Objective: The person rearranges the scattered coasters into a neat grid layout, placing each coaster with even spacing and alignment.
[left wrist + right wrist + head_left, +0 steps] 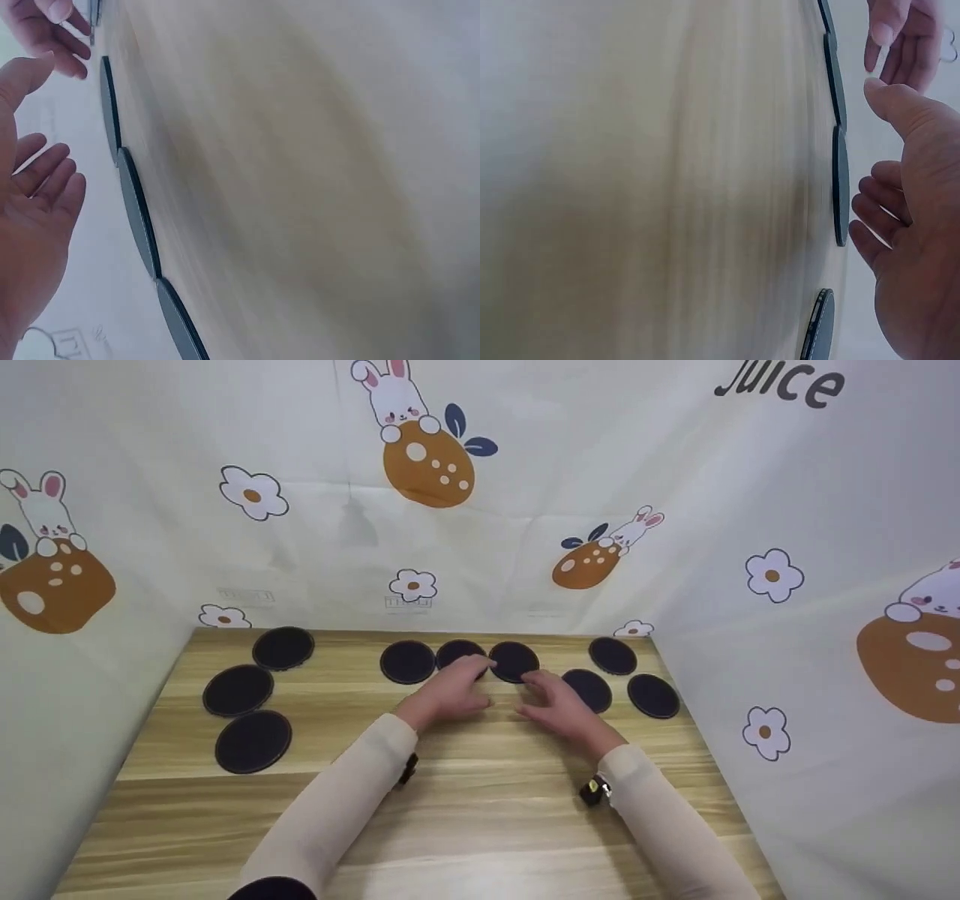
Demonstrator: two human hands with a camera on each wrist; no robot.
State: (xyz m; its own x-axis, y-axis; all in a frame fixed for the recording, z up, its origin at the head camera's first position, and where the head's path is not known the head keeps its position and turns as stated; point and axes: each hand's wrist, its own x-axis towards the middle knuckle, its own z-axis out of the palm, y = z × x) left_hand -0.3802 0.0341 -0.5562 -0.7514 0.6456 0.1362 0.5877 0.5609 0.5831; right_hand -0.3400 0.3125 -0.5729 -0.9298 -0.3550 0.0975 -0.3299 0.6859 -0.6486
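Three flat black coasters lie in a row at the back middle of the table: a left one [407, 662], a middle one [454, 651] and a right one [514, 660]. My left hand [450, 691] hovers over the front of the middle coaster, covering part of it. Just right of the row, my right hand [559, 706] overlaps the edge of another black coaster [592, 690]. Both hands are empty, with loosely bent fingers and palms facing each other. In the left wrist view, daylight shows between the left hand [34, 225] and the coasters [139, 210].
To the left are three more coasters, a back one [283, 648], a middle one [238, 690] and a front one [253, 741]. Two others, one behind [613, 655] and one outermost [653, 695], lie at the right. Printed cloth [315, 540] walls the wooden table [465, 810] on three sides.
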